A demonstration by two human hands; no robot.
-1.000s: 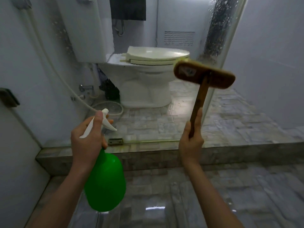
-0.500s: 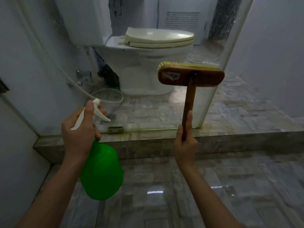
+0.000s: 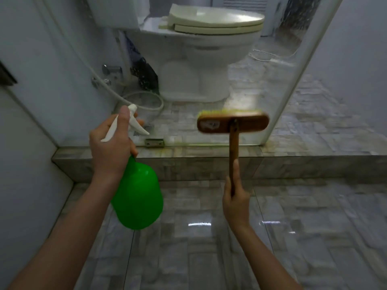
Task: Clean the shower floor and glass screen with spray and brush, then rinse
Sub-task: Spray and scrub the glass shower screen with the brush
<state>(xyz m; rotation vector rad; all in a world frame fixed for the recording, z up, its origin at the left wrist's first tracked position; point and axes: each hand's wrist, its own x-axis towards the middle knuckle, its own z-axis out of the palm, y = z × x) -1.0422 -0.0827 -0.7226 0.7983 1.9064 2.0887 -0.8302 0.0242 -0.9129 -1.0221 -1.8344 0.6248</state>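
Observation:
My left hand grips the white trigger head of a green spray bottle, whose body hangs below my fist. My right hand holds the wooden handle of a scrub brush. The brush head, with yellow-green bristles, is low against the glass screen, just above the raised stone step. The glass is wet and spotted. The wet stone-tile shower floor lies below my arms.
Behind the glass stands a white toilet with its lid down, a hose coiled at its left and wall valves. White walls close in left and right. A metal bracket sits at the glass base.
The brush head has come down the glass from about toilet-seat height to near the step. The view has tilted downward. My left hand still holds the bottle in the same way.

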